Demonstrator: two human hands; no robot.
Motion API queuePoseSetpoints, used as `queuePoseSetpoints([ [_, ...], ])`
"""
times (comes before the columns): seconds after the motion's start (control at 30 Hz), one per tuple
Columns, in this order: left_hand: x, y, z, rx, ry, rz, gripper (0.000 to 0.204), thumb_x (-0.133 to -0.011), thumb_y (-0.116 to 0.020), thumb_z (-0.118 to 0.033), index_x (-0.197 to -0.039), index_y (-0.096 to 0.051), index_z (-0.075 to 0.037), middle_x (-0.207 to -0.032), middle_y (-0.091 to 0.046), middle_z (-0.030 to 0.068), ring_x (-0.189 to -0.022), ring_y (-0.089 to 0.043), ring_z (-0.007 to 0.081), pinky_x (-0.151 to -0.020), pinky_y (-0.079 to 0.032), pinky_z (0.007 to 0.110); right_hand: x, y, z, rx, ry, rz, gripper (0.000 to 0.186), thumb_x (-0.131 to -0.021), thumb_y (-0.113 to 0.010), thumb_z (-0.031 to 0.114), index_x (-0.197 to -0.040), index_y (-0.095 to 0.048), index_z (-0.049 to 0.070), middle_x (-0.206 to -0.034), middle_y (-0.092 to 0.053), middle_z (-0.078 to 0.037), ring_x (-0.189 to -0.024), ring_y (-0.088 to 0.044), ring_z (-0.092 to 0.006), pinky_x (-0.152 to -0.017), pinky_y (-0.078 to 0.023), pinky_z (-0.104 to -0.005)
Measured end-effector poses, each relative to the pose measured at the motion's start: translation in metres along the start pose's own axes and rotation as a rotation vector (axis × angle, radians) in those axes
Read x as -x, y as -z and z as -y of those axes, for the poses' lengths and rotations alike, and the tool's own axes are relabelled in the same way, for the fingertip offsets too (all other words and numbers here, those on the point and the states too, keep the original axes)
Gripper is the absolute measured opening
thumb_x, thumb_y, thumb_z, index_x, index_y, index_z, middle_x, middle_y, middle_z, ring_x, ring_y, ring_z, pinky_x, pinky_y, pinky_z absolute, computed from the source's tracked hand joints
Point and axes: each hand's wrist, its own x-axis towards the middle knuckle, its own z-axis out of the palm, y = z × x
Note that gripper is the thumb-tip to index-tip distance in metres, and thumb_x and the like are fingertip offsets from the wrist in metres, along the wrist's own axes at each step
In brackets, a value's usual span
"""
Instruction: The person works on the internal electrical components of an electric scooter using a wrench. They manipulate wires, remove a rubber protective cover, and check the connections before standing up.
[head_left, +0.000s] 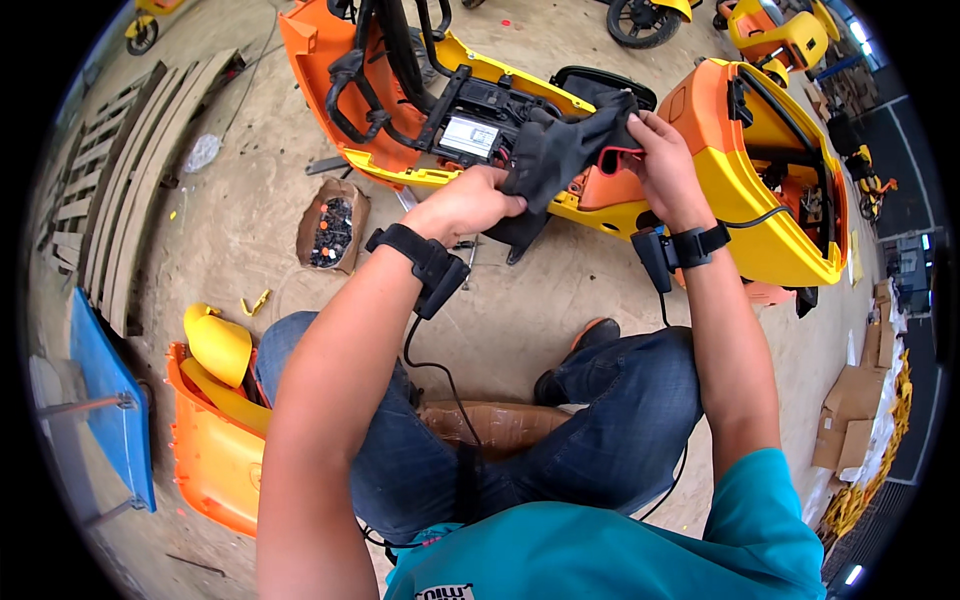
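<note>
Black work gloves (560, 150), or one glove with a red-edged cuff, are stretched between my two hands in front of the scooter. My left hand (470, 205) pinches the dark fabric at its lower left, thumb on top. The cuff end at the upper right is gripped by my right hand (662, 165), fingers closed on it. Behind the fabric lies an orange and yellow scooter body (400, 175), its floor uncovered. A silver box with a white label (468, 138) shows among black parts in it; the fabric covers some of the rest.
A paper bag of small dark fasteners (335, 228) stands on the concrete floor. At left are wooden pallets (125, 190), a blue panel (108, 400) and orange and yellow covers (215, 450). Cardboard boxes (850, 415) lie at right. More yellow scooters (780, 45) stand farther off.
</note>
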Motion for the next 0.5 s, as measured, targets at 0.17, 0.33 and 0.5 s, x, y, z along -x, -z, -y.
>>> queuePoseSetpoints([
  [0.17,0.002,0.002,-0.007,-0.066,0.170,-0.237,0.020,-0.091,-0.056,-0.009,-0.105,-0.064,0.004,-0.092,-0.068,0.0088,-0.074,-0.066,0.0151,-0.068,-0.053,0.029,-0.012,0.020,-0.024,0.434,0.189,-0.104,0.027,-0.092,-0.060,0.010,-0.114,-0.061,-0.005,-0.097,-0.069,-0.012,-0.087,-0.064,-0.0166,-0.078,-0.052,-0.0292],
  [0.33,-0.006,-0.010,0.001,0.145,0.163,-0.200,0.029,-0.098,-0.052,-0.020,-0.114,-0.057,0.004,-0.100,-0.067,0.0093,-0.083,-0.068,0.0178,-0.075,-0.060,0.036,-0.015,0.010,-0.049,0.423,0.295,-0.056,0.026,-0.088,-0.065,0.013,-0.107,-0.059,-0.005,-0.099,-0.067,-0.014,-0.091,-0.065,-0.0196,-0.080,-0.053,-0.0310],
  [0.5,0.001,-0.026,-0.011,0.504,0.113,-0.101,0.054,-0.102,-0.036,-0.049,-0.122,-0.052,-0.002,-0.115,-0.062,0.0115,-0.100,-0.065,0.0213,-0.088,-0.055,0.043,0.015,-0.035,-0.045,0.484,0.151,0.477,0.037,-0.090,-0.066,0.029,-0.105,-0.061,-0.004,-0.092,-0.067,-0.014,-0.084,-0.063,-0.0189,-0.077,-0.052,-0.0324],
])
